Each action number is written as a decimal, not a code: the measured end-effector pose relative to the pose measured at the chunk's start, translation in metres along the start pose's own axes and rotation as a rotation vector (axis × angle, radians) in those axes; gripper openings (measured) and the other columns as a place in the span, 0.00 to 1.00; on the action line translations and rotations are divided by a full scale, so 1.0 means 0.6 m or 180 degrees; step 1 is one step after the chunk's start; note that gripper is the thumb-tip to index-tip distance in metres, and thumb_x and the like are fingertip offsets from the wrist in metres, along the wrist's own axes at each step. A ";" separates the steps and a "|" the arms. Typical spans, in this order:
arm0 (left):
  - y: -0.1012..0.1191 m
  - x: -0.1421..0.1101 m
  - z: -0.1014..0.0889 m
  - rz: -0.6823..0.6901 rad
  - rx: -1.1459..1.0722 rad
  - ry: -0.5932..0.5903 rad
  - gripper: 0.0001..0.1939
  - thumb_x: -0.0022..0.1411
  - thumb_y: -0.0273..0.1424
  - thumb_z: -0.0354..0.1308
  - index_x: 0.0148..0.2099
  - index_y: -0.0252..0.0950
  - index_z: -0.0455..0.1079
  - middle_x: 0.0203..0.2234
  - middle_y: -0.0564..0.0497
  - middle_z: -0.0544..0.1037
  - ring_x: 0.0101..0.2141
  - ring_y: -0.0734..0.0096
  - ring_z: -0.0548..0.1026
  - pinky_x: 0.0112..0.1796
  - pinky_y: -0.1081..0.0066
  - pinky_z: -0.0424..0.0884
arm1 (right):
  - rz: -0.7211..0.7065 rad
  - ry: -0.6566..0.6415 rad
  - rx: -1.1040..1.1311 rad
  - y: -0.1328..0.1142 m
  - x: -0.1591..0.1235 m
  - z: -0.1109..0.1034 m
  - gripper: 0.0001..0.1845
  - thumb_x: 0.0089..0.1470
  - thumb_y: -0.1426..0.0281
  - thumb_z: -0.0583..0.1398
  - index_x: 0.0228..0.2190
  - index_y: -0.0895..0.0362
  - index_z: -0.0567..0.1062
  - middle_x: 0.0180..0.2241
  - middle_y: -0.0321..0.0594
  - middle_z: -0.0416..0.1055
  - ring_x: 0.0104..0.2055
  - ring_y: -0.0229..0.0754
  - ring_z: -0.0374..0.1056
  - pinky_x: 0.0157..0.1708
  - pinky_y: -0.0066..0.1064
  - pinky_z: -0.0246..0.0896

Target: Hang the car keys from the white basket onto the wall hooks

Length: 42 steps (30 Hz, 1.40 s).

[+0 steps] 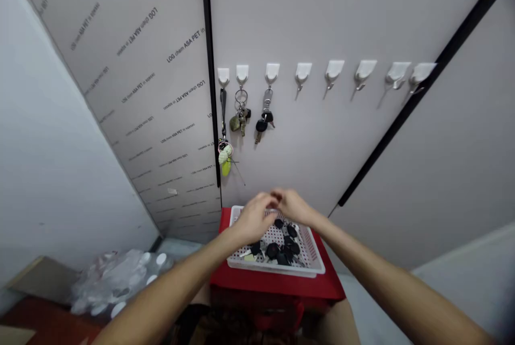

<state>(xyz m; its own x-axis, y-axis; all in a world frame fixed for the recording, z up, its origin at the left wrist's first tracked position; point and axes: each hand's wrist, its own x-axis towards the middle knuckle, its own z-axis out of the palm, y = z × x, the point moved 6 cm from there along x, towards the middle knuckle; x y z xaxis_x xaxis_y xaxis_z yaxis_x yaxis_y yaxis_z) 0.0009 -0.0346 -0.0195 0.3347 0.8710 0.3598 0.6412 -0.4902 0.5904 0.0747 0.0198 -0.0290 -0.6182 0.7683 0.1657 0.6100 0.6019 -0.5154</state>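
My left hand (253,219) and my right hand (293,206) meet above the far part of a white perforated plastic tray (276,269). Their fingertips nearly touch, and I cannot tell whether they hold anything. Black key fobs and keys (279,251) lie in a loose heap in the tray, just below my hands. The tray stands on a red surface (273,285). Three bunches of keys hang from white adhesive wall hooks: one with a pale green charm (224,154), one with a ring (240,117), and one with black fobs (263,119).
Several more white hooks (336,72) run in a row to the right along a pale wall panel (306,23). A printed protective film (161,66) covers the panel to the left. A crumpled clear plastic bag (120,280) lies low on the left.
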 end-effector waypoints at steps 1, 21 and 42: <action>-0.023 -0.018 0.030 -0.0160 0.0189 -0.0334 0.13 0.47 0.26 0.46 0.38 0.35 0.60 0.35 0.49 0.65 0.37 0.72 0.63 0.38 0.72 0.60 | 0.0069 -0.0379 -0.0076 0.015 -0.022 0.034 0.11 0.40 0.70 0.50 0.27 0.60 0.68 0.24 0.38 0.67 0.26 0.35 0.60 0.26 0.25 0.53; -0.141 -0.061 0.086 -0.1352 -0.0979 -0.0290 0.09 0.41 0.24 0.49 0.31 0.33 0.62 0.17 0.58 0.60 0.19 0.81 0.59 0.22 0.79 0.56 | 0.0797 0.0230 0.1198 0.080 -0.082 0.114 0.12 0.41 0.66 0.50 0.26 0.60 0.68 0.24 0.39 0.67 0.26 0.36 0.61 0.29 0.26 0.53; -0.078 0.000 0.037 -0.1149 -0.2259 0.0620 0.11 0.41 0.22 0.50 0.32 0.33 0.60 0.25 0.52 0.68 0.28 0.77 0.65 0.30 0.76 0.61 | 0.0866 0.0350 0.2870 0.018 -0.031 0.032 0.14 0.34 0.66 0.57 0.27 0.60 0.65 0.20 0.32 0.63 0.21 0.30 0.57 0.24 0.23 0.51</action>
<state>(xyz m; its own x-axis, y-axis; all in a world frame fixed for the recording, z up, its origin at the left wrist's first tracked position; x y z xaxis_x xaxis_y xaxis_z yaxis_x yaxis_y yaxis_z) -0.0140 -0.0110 -0.0632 0.0235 0.9898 0.1406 0.0751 -0.1420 0.9870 0.0832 0.0076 -0.0540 -0.4330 0.9014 -0.0010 0.0850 0.0397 -0.9956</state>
